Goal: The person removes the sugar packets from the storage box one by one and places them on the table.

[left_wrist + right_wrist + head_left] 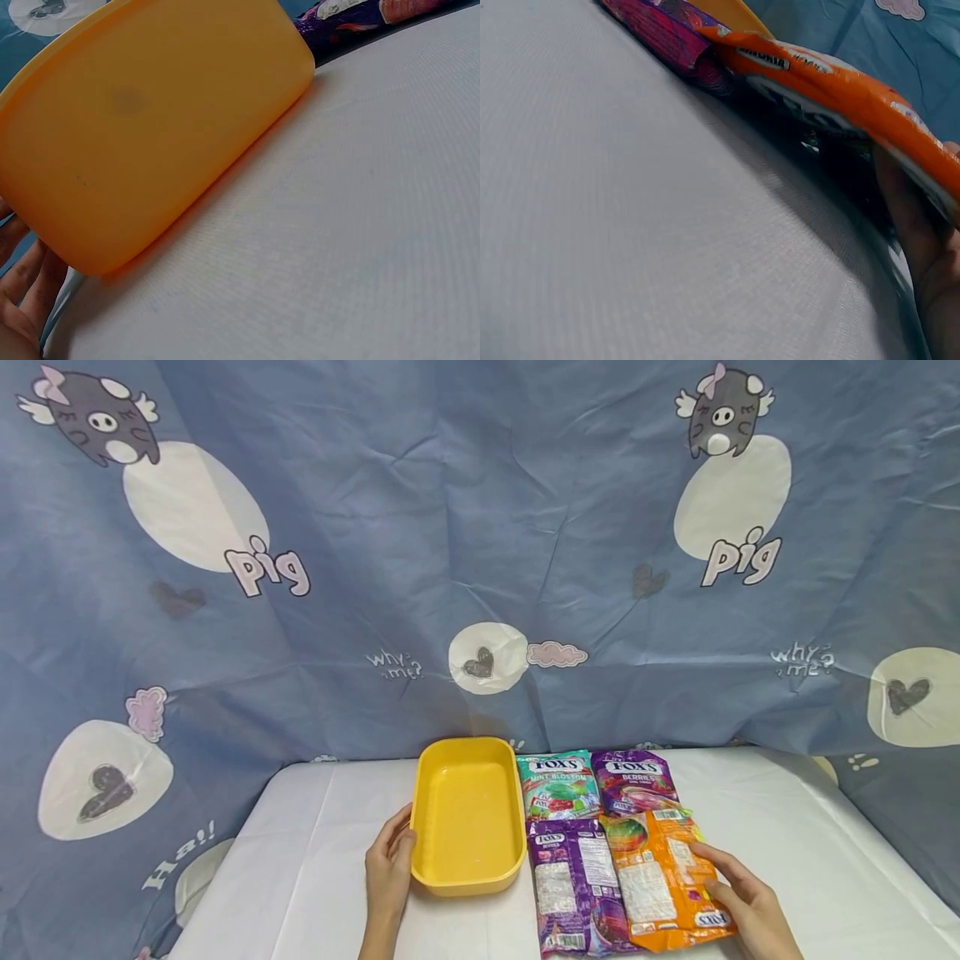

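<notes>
A yellow plastic tub (468,818) stands on the white tabletop, its inside bare. My left hand (390,860) rests against its left outer wall; in the left wrist view the fingers (34,281) touch the tub near its lower corner. My right hand (750,906) grips the right edge of an orange candy bag (656,877), with the bag between thumb and fingers. In the right wrist view that edge of the orange bag (870,105) is raised off the cloth. To its left lies a purple candy bag (573,885), back side up.
Behind these lie a green mint candy bag (558,785), close to the tub's right wall, and another purple berries bag (633,781). A blue printed curtain (480,560) hangs behind the white-covered table (300,860).
</notes>
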Motion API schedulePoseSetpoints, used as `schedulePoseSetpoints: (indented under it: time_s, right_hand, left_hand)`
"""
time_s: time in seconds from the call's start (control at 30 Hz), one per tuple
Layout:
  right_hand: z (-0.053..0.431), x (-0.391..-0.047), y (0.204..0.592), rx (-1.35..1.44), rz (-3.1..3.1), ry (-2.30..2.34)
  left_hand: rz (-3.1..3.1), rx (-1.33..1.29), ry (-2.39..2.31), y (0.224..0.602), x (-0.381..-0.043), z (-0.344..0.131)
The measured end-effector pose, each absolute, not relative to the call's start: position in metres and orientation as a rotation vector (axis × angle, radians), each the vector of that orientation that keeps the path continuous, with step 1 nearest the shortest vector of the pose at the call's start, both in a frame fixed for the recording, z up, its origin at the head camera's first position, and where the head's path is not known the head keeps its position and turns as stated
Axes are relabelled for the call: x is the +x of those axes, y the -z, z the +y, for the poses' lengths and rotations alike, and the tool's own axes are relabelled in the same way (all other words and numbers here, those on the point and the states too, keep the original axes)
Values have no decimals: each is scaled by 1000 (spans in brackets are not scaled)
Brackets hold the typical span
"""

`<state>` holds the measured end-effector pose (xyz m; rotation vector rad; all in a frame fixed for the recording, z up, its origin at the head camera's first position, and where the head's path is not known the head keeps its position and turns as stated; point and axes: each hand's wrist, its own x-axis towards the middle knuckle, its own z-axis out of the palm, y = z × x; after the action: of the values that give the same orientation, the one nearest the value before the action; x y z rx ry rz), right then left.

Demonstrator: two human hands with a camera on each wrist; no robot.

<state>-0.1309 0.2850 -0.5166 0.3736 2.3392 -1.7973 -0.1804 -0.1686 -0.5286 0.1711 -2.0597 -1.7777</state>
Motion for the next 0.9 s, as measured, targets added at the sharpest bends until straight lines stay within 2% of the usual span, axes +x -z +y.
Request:
schedulePoseSetpoints:
  time_s: [0.47, 0.9]
  right_hand:
    - [286, -128, 521, 362, 2382, 1763]
    - [281, -128, 529, 24, 3082, 1185]
  left_hand:
    - [-2061, 167, 1771, 530, -180, -167]
    - [-2062, 183, 1783, 528, -180, -169]
